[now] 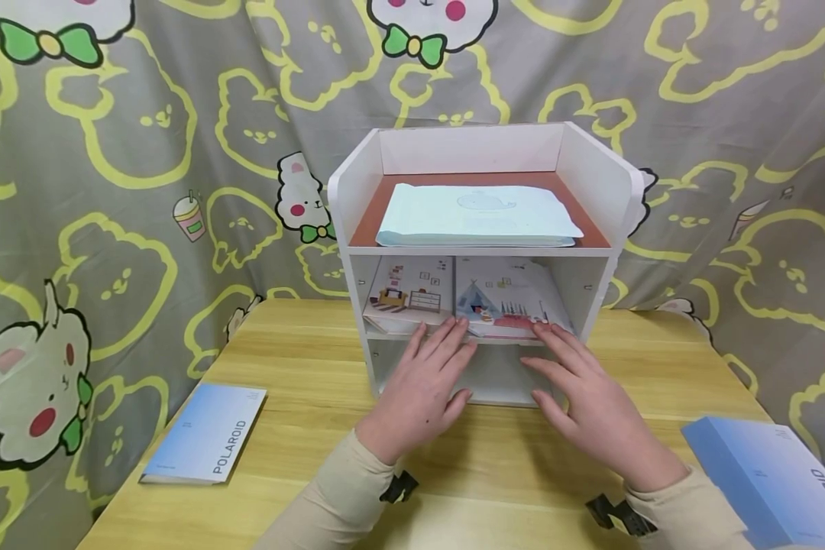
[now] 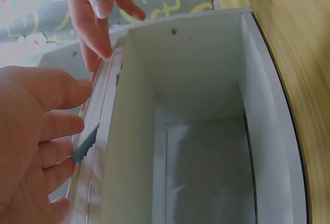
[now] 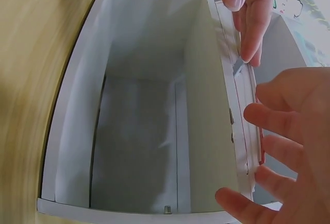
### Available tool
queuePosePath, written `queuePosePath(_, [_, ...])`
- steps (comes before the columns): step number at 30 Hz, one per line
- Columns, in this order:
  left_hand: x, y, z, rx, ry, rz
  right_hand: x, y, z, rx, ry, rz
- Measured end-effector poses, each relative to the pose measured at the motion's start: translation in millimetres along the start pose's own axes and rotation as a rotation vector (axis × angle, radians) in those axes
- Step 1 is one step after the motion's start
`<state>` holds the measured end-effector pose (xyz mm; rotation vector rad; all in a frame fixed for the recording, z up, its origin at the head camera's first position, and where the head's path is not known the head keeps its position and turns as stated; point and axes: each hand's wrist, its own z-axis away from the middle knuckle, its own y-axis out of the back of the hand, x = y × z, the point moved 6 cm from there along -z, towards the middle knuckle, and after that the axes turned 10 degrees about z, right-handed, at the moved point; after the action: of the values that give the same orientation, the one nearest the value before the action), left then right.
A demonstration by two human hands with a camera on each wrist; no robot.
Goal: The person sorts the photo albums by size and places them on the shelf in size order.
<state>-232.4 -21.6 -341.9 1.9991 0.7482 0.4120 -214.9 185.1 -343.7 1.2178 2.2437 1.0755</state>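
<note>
A small white shelf unit (image 1: 622, 187) stands on the wooden table. On its middle shelf lie two flat illustrated books or packs side by side, the left one (image 1: 415, 279) with furniture drawings and the right one (image 1: 516, 286) with a tent. My left hand (image 1: 419, 389) has its fingers extended, fingertips right at the front edges near where the two meet. Spread and lightly bent, the fingers of my right hand (image 1: 591, 405) reach the front edge of the tent one. In the left wrist view, stacked edges (image 2: 103, 87) show along the shelf board beside the fingers.
On the unit's top tier lies a pale blue packet (image 1: 481, 218) with a whale drawing. A thin blue POLAROID album (image 1: 206, 435) lies at the left, and a thicker blue POLAROID box (image 1: 770, 481) at the right. A patterned curtain (image 1: 213, 153) hangs behind.
</note>
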Motion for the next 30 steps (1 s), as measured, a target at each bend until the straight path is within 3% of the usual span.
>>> queuePosePath(10, [0.8,3.7,2.7,-0.003,-0.012,0.058,-0.9,6.1,1.9,-0.003,-0.002,-0.075])
queuePosePath(15, [0.2,9.2,9.9,0.015,-0.023,0.072,-10.9,9.6,2.1,-0.047,-0.007,-0.144])
queuePosePath(18, [-1.2,12.5,18.2,-0.002,-0.022,0.062,-18.3,1.5,5.7,-0.121,-0.003,-0.193])
queuePosePath(23, [-8.2,15.4,36.9,-0.085,0.018,0.054,-25.0,-23.6,18.7,-0.316,-0.03,-0.258])
queuePosePath(30, [-36.9,10.7,74.2,-0.216,0.113,0.111,-30.3,-52.9,34.3,-0.533,-0.063,-0.391])
